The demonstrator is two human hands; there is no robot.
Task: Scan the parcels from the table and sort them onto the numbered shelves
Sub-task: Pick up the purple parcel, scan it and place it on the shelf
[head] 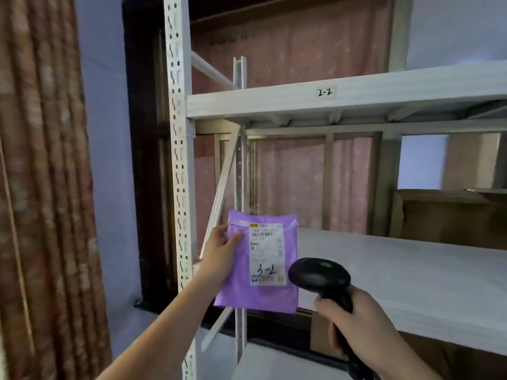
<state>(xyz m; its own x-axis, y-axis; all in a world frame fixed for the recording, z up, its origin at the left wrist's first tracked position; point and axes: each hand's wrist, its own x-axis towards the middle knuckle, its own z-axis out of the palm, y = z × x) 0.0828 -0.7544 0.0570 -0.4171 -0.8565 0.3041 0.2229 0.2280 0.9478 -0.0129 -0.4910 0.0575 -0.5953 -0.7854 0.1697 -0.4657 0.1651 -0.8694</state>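
The white metal shelving unit (181,149) carries an upper shelf (274,101) tagged with a handwritten label "2-2" (325,92); nothing is visible on it from this low angle. The lower shelf (411,281) has a white deck, and a brown cardboard box (450,215) stands at its back right.

The left hand (219,252) grips a purple mailer parcel (247,286) by its upper left edge, thumb across the front, holding it upright in the air before the lower shelf's left end. Its white shipping label (266,253) bears a barcode and handwritten "3-2". The right hand (356,319) is clenched round the handle of a black barcode scanner (319,275), whose head sits just beside the parcel's lower right.

A patterned brown curtain (41,187) hangs at left against a pale wall (107,133).
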